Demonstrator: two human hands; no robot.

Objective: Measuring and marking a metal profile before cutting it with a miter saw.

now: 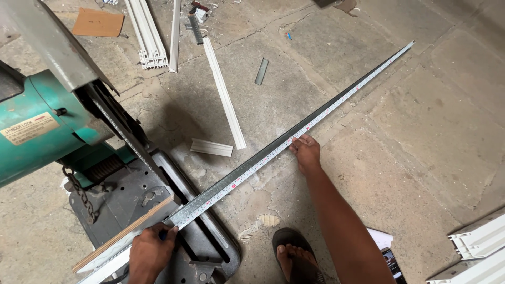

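1. While your left hand (151,251) pins the tape (273,153) flat at the saw (131,189), fingers closed over it, the metal strip (315,113) lies across the floor (421,131).
2. Your right hand (305,152) presses fingertips mid-tape, steadying it.

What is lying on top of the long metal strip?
A tape measure lies along the metal strip. The left hand pins its near end, the right hand presses it midway; fingers cover the tape there.

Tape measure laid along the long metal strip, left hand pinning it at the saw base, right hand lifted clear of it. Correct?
Not quite. In the head view the right hand isn't clear; its fingers press on the tape measure along the metal strip. The left hand does pin it at the saw base.
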